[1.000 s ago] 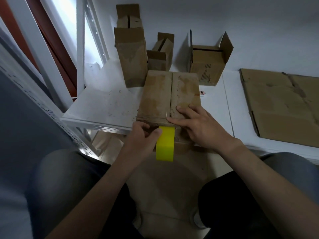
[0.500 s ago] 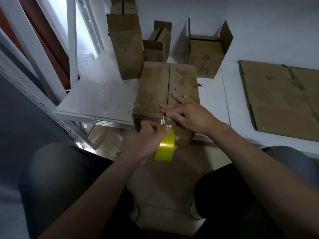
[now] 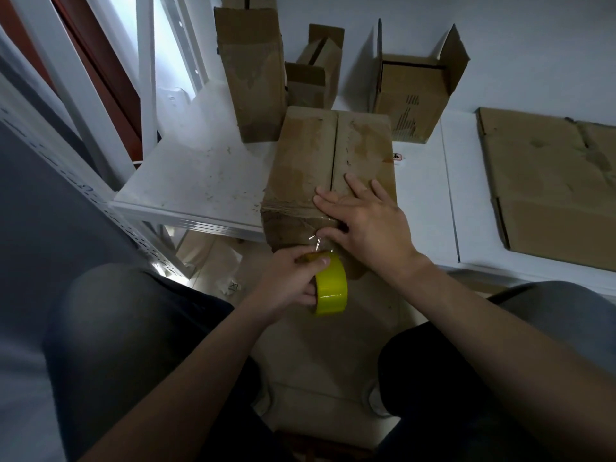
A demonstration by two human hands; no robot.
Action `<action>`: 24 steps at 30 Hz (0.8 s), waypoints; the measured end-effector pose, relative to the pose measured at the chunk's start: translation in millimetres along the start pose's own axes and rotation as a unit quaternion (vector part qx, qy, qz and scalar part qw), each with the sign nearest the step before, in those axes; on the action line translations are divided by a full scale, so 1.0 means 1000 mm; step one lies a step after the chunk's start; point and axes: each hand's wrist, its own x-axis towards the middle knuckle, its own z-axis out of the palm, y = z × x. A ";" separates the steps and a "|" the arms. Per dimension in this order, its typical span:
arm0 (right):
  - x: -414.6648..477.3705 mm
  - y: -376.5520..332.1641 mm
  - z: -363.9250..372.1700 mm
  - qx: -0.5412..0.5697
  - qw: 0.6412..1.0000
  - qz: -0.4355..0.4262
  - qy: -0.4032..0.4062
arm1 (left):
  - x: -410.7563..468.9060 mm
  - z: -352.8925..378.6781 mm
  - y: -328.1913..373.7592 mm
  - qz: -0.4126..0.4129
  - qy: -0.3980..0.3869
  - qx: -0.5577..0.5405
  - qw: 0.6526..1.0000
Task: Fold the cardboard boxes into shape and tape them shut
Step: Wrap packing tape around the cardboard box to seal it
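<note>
Head view.
- Box (image 3: 333, 168): centre frame, on the near edge of the table (image 3: 200, 175), top flaps closed, seam running away from the viewer.
- Right hand (image 3: 366, 225): flat on the box's near end, fingers straight and spread, thumb on the front face.
- Left hand (image 3: 293, 281): below the box, fingers curled round the tape roll (image 3: 330, 288); a clear strip runs up to the box.
- Upper frame: tall box (image 3: 253, 78), small box (image 3: 313, 75), open box (image 3: 416, 91).
- Right: flat cardboard (image 3: 550, 181).
</note>
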 end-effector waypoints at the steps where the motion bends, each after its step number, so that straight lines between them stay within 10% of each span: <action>1: 0.000 0.000 0.000 0.002 1.000 0.001 -0.005 | 0.001 -0.001 -0.001 -0.005 -0.009 -0.009 1.000; 24: -0.001 -0.006 -0.003 -0.043 0.998 0.020 -0.033 | -0.002 0.030 -0.018 -0.037 0.045 -0.088 0.994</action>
